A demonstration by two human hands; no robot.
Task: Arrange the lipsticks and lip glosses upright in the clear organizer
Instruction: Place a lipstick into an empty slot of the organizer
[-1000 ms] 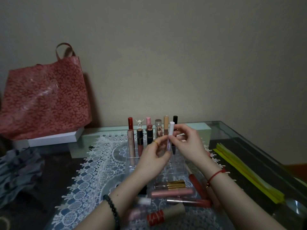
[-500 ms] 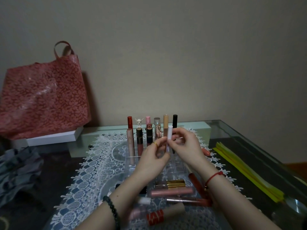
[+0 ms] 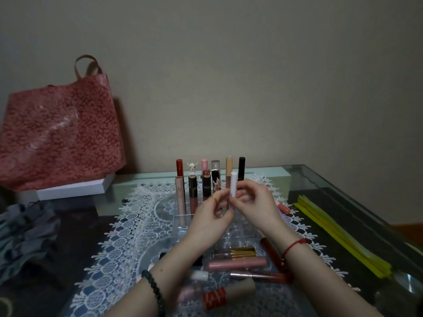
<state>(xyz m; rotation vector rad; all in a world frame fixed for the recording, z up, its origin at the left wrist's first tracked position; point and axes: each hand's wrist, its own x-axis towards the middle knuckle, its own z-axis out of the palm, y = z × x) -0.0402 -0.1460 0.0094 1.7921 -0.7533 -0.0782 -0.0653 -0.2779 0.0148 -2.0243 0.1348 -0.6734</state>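
- Both hands meet over the organizer (image 3: 238, 227), which sits on the lace mat (image 3: 128, 227) on the glass desk (image 3: 320, 179), so the tube they share can go straight down into a cell.
- The white tube (image 3: 233, 186) stands upright between them, cap end up, already turned the way the task wants it.
- The right hand (image 3: 254, 207) has its grip closed on the tube, fingertips pinching the middle of it; this looks like the carrying hold.
- The left hand (image 3: 210, 220) has its thumb and fingers closed at the tube's lower part, probably to steady or guide the foot; how firmly it holds I cannot tell.
- The tube sits in line with the second row, just right of the standing tubes there, which suggests the next free cell in that row is the aim.
- The back row (image 3: 210, 167) is full and the second row (image 3: 196, 188) partly filled from the left, so filling runs back to front and reaching hands do not knock finished tubes.
- The nearer cells look empty.
- Loose tubes (image 3: 238, 263) lie flat on the mat in front of the organizer, near the wrists, within easy reach for the next picks.
- One more tube (image 3: 283, 209) lies to the right of the organizer.
- By my judgement, the task is roughly half done.
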